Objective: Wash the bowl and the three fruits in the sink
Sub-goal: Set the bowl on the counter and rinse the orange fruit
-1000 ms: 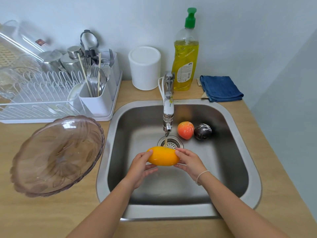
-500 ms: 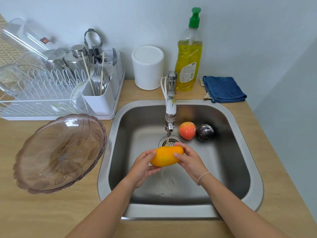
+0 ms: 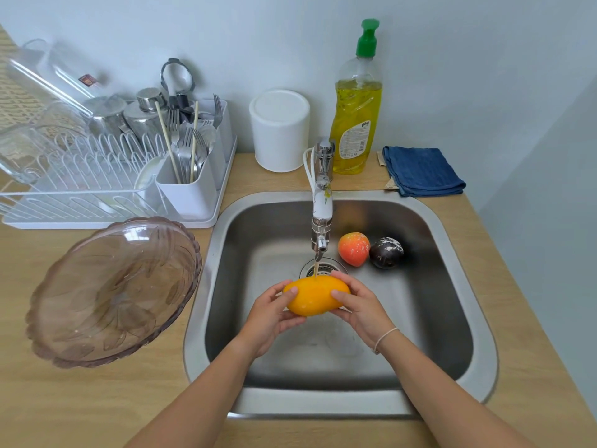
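Note:
Both hands hold a yellow mango [image 3: 315, 294] over the steel sink [image 3: 465, 321], under a thin stream from the tap [image 3: 321, 218]. My left hand [image 3: 269, 315] grips its left end, my right hand [image 3: 360, 307] grips its right end. A red-orange fruit [image 3: 354, 248] and a dark plum [image 3: 386, 252] lie on the sink floor behind, to the right of the drain [image 3: 324, 270]. The tinted glass bowl [image 3: 113, 291] stands on the counter left of the sink, its rim overhanging the sink edge.
A white dish rack [image 3: 80, 182] with a cutlery holder [image 3: 190, 185] fills the back left. Behind the sink stand a white canister [image 3: 279, 129] and a yellow dish-soap bottle [image 3: 357, 108]. A folded blue cloth [image 3: 421, 171] lies at the back right.
The mango has been lifted slightly toward the tap and turned in my hands; water now lands on its top. The fruits in the sink and the bowl stayed put.

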The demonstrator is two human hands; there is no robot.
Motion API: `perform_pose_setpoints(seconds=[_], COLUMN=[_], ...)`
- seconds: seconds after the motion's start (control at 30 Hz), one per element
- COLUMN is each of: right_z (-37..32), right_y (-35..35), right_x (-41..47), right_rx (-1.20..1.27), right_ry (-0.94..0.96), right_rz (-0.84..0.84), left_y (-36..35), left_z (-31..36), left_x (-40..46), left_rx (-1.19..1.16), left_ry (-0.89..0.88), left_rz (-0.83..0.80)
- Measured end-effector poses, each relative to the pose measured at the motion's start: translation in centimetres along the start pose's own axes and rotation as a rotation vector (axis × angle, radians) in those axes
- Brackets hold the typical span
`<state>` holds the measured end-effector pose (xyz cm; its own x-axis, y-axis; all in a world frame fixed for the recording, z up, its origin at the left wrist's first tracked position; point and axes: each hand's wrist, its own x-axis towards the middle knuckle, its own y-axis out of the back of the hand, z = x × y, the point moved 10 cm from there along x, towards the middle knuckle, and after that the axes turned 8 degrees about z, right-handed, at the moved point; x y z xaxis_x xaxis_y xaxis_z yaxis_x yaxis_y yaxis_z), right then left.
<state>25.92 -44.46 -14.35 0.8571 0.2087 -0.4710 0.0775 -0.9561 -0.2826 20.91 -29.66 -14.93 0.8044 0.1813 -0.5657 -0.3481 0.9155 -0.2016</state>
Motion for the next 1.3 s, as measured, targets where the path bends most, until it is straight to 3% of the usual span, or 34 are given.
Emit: perform_pose_setpoints(seconds=[0.17, 0.37, 0.6, 0.8, 1.0, 1.13, 1.3], right_z=[2.2, 0.3, 2.6, 0.4, 0.2, 0.2, 0.9], right_y=[0.3, -0.6, 0.0, 0.7, 1.7, 1.5, 0.4], right_x=[-0.2, -0.3, -0.6, 0.1, 0.6, 0.5, 0.0], right_rx=[-0.031, -0.004, -0.079, 0.025, 0.124, 0.108, 0.093], right_ry=[-0.190, -0.030, -0.210, -0.017, -0.001, -0.027, -0.101], right_rz=[0.033, -0.058, -0.001, 0.058, 0.152, 0.122, 0.025], left_y=[-0.2, 0.2, -0.3, -0.1, -0.3, 0.0, 1.7], left_z=[0.8, -0.4, 0.6, -0.3, 0.0, 0.2, 1.3], left_x=[-0.2, -0.1, -0.2, -0.2, -0.1, 0.0, 0.4], left_rx=[-0.012, -0.058, -0.108, -0.130, -0.179, -0.206, -0.298], left_ry=[-0.074, 0.059, -0.044, 0.061, 0.065, 0.042, -0.051], left_rz=[-0.029, 0.003, -0.039, -0.007, -0.020, -0.009, 0.119])
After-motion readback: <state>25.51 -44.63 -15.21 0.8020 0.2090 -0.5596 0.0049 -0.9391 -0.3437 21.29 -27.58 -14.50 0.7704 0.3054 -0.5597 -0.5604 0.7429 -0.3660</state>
